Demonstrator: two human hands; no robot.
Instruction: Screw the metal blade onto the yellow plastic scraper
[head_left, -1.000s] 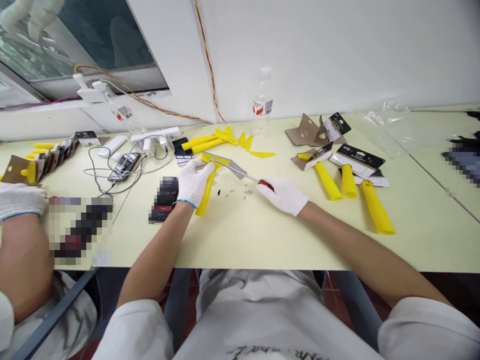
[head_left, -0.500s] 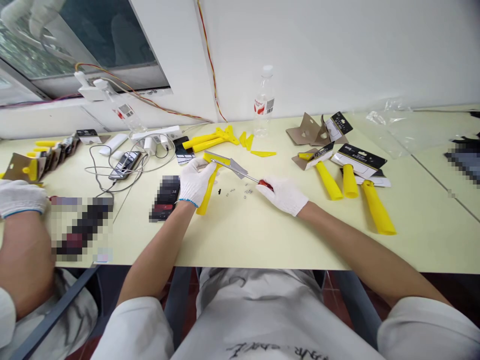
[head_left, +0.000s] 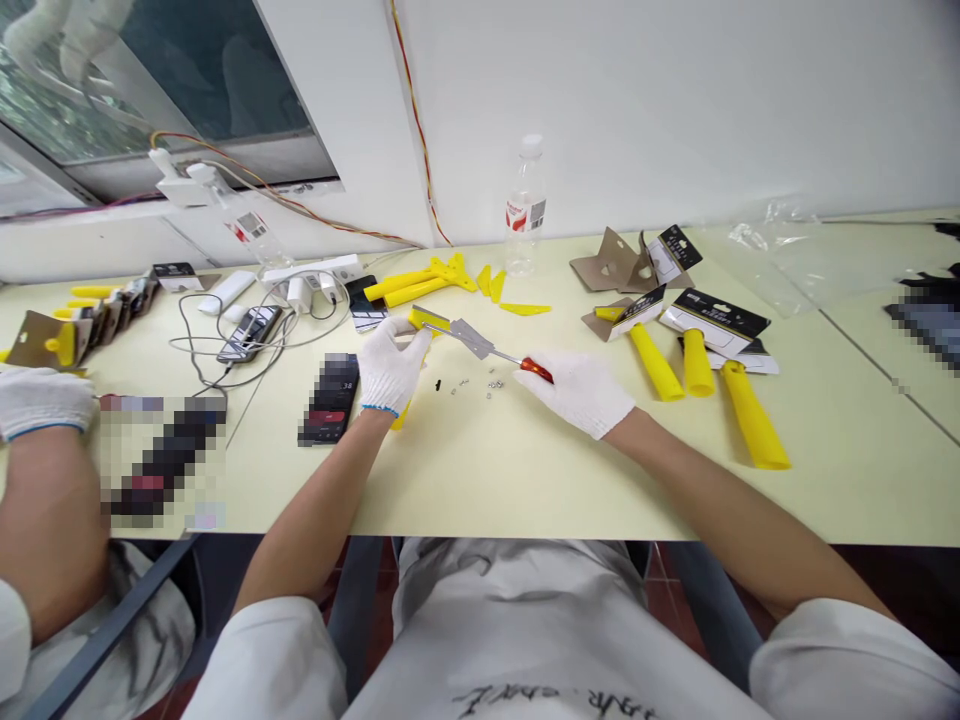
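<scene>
My left hand, in a white glove, is closed around a yellow scraper whose handle slants down behind it. A screwdriver with a red handle is gripped in my gloved right hand. Its shaft reaches left toward the scraper head; I cannot tell whether the tip sits in a screw. Flat grey metal plates lie along the shaft, beside the scraper head. Several small screws and nuts and a small black piece lie on the table below.
Loose yellow parts lie behind my left hand. Packaged yellow scrapers and cardboard are at right. A bottle stands near the wall. Phones and cables lie at left, beside a co-worker's gloved hand.
The grey plates have turned and show more of their flat faces. My right hand has shifted slightly right with the screwdriver. The scraper's handle is now more hidden by my left hand.
</scene>
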